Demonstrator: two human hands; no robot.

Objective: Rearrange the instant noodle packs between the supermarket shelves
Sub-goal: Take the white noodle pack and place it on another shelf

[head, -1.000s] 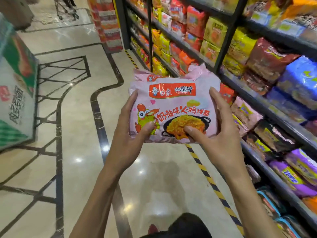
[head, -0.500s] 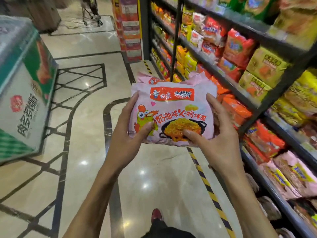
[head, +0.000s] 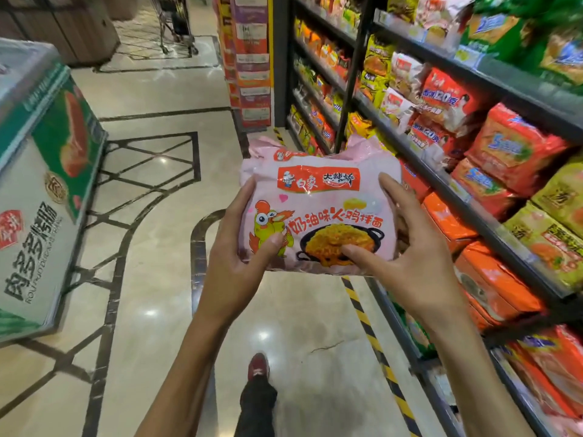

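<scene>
A pink multi-pack of instant noodles, printed with a cartoon chicken and a pan of noodles, is held flat in front of me over the aisle floor. My left hand grips its left edge with the thumb on the chicken. My right hand grips its right edge with the thumb on the pan picture. The dark metal shelves run along my right, filled with orange noodle packs, yellow packs and red-and-white packs. The pink pack hangs left of the shelf front, apart from it.
A green-and-white chest freezer stands at the left. A yellow-black tape line runs on the glossy floor along the shelf base. A stacked carton display stands at the shelf end, a shopping cart beyond. My red shoe is below.
I have walked forward along the aisle: blue and purple packs passed behind, orange and yellow ones are now beside me. The freezer has come closer. Both hands keep the same hold.
</scene>
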